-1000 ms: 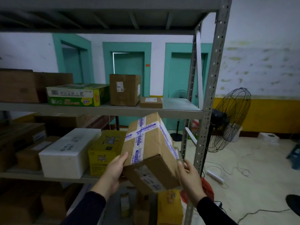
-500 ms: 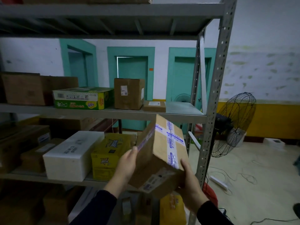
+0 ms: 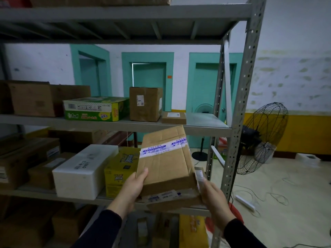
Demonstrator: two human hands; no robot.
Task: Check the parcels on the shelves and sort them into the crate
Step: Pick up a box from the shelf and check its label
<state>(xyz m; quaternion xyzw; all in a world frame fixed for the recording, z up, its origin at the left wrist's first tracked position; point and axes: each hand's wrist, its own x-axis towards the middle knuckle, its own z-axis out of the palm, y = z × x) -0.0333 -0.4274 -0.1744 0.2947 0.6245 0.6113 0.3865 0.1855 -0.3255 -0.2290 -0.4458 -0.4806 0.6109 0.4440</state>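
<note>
I hold a brown cardboard parcel (image 3: 166,163) with white-and-blue printed tape in front of the metal shelving (image 3: 234,140). My left hand (image 3: 133,187) grips its lower left edge, thumb on the upper face. My right hand (image 3: 214,196) holds its lower right corner, where a shipping label shows. The parcel is tilted, one broad face towards me. More parcels stand on the shelves: a brown box (image 3: 145,104), a small flat box (image 3: 174,117), a green carton (image 3: 96,109), a white foam box (image 3: 84,171) and a yellow carton (image 3: 120,171). No crate is in view.
A standing fan (image 3: 261,138) is just right of the shelf post. A power strip (image 3: 245,203) and loose cables lie on the floor at right. Brown boxes (image 3: 32,98) fill the shelves' left side. A yellow box (image 3: 192,231) sits below the parcel.
I have turned the parcel over in both hands: the cross-taped face rotated away and a face with a single tape band is up. The camera view moved slightly closer.
</note>
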